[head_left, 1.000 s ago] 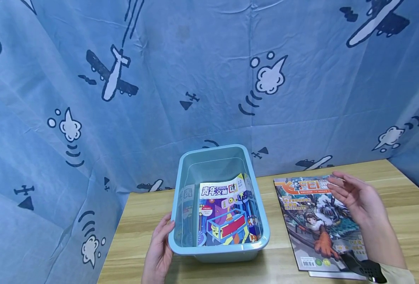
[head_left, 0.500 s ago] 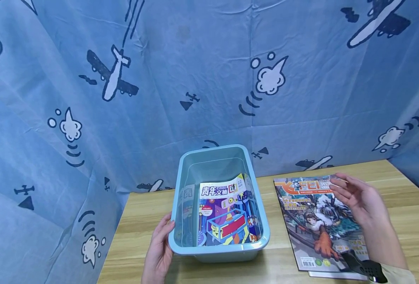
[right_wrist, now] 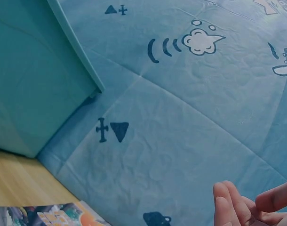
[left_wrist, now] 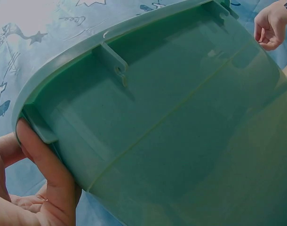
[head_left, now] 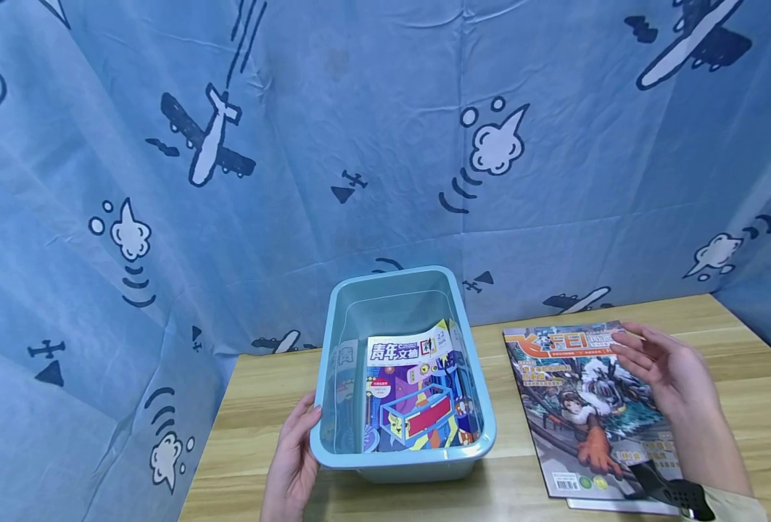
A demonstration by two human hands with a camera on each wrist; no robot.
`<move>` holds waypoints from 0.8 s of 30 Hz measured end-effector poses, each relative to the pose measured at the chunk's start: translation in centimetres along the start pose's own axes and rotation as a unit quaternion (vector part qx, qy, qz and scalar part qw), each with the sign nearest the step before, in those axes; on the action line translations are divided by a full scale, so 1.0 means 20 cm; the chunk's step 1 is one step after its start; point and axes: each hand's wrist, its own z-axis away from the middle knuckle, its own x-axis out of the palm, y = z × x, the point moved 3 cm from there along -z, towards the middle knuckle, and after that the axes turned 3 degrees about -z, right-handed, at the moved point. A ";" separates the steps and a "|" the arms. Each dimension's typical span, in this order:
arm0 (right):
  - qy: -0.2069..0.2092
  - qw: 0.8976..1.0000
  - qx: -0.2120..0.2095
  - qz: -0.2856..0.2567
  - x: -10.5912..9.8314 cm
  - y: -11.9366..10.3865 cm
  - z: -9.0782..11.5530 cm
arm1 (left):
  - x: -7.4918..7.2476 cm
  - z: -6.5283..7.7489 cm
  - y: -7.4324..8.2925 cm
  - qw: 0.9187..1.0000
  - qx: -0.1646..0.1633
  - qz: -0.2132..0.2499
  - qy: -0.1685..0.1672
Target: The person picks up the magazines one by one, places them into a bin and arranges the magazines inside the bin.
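Observation:
My left hand point(head_left: 294, 449) touches the left side of a blue-green plastic bin point(head_left: 424, 455), near its front corner. The left wrist view shows one finger point(left_wrist: 49, 162) reaching up against the underside of the bin's rim. Inside the bin lies a purple magazine point(head_left: 418, 395) with a white title band, cover up. To the right, my right hand point(head_left: 675, 373) hovers over the right edge of a comic-style magazine point(head_left: 587, 406), fingers loosely bent and holding nothing. A pale edge of another magazine or sheet point(head_left: 620, 505) shows beneath it.
The wooden table point(head_left: 261, 391) carries the bin and the magazines side by side, with a gap between them. Behind and to both sides hangs a blue curtain point(head_left: 385, 145) printed with planes and clouds. A black strap point(head_left: 675, 493) circles the right wrist.
My right hand has drifted slightly right, uncovering a bit more of the comic-style magazine's title. The left hand, bin and magazines stay where they were.

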 end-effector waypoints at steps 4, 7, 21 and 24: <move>0.009 1.000 -0.002 0.007 -0.01 0.00 0.00 | 0.00 0.00 0.00 1.000 0.001 -0.005 0.003; 0.012 1.000 -0.001 0.014 -0.02 0.00 0.00 | 0.00 0.00 0.00 1.000 0.001 -0.005 0.004; 0.036 0.999 0.001 0.025 -0.06 0.00 -0.02 | -0.01 0.00 -0.01 1.000 0.002 -0.001 -0.002; 0.045 0.999 0.004 0.030 -0.07 0.01 -0.02 | -0.01 0.00 -0.01 1.000 0.002 -0.002 -0.001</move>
